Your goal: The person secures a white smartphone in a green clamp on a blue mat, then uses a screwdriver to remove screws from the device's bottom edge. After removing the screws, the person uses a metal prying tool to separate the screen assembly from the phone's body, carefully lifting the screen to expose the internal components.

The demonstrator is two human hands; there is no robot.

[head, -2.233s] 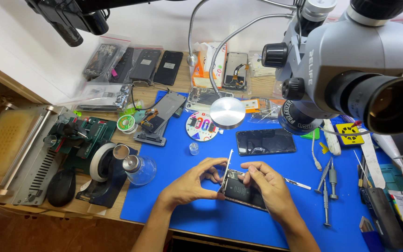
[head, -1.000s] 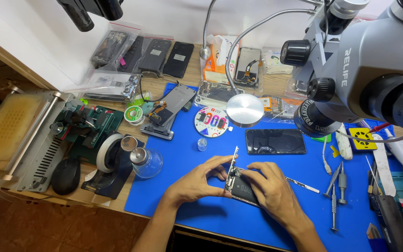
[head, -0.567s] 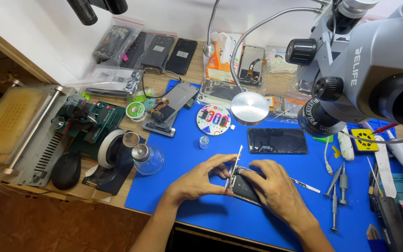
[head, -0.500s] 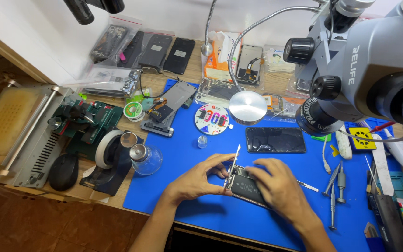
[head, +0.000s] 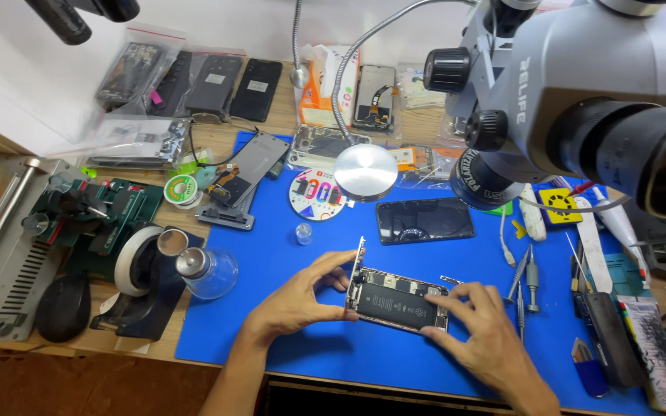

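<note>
The big grey microscope (head: 580, 100) is cut off at the top and right, and it hides part of the desk behind it. On the blue mat (head: 271, 323) lies an opened phone (head: 396, 300). The left hand (head: 302, 296) pinches its raised left edge, and the right hand (head: 479, 331) presses spread fingers on its right end. Clear bags (head: 144, 77) of dark parts lie at the back left, with an orange box (head: 316, 96) beside them.
</note>
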